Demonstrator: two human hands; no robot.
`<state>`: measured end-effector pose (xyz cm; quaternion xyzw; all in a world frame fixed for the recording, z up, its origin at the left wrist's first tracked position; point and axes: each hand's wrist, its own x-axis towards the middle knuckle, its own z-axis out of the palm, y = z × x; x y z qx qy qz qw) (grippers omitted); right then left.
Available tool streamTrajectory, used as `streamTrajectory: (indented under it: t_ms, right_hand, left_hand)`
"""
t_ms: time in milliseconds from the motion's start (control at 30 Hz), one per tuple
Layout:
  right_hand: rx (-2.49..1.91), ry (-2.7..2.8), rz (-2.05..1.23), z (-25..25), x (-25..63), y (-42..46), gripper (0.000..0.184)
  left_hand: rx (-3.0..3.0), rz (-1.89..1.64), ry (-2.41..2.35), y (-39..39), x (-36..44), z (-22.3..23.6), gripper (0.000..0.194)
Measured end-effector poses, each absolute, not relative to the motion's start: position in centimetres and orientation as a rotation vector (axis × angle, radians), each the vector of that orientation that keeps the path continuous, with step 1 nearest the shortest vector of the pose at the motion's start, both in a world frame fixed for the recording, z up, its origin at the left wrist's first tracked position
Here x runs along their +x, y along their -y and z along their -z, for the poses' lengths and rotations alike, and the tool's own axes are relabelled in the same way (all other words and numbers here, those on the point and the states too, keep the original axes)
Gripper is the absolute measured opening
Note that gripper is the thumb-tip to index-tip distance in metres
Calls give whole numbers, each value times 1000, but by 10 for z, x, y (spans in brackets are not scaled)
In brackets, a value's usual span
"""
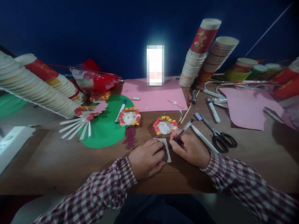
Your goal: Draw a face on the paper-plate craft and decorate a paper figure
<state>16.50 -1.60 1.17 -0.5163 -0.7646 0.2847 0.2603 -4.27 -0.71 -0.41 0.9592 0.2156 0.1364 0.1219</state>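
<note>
Along the near side of a brown desk (42, 177), a person in checked sleeves (102, 183) has two hands at a small pale slip of paper (166, 151). The left hand (147, 158) lies across the slip from the left, fingers loosely bent and close together, covering much of it; whether they pinch it cannot be told. The right hand (190, 147) has its fingers closed around a pen (187, 127), writing end angled down and left to the slip's right edge; contact is too small to make out. The slip's long axis runs away from the person, far end leaning left, its uncovered strip just left of the right fingers, between the hands. Just beyond sits a red-and-yellow-rimmed disc (165, 127) with a drawn smile; farther off, a pink sheet (154, 98) and a glowing upright screen (155, 65).
</note>
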Motion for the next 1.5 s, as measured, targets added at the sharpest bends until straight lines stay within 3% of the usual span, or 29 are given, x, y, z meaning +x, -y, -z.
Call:
streamTrajectory:
  t_ms: [1500]
  right_hand:
    - [-1353,2123,-792,-11,168,17,7]
  left_hand:
    - [2819,-416,-624,7,-42,3,15]
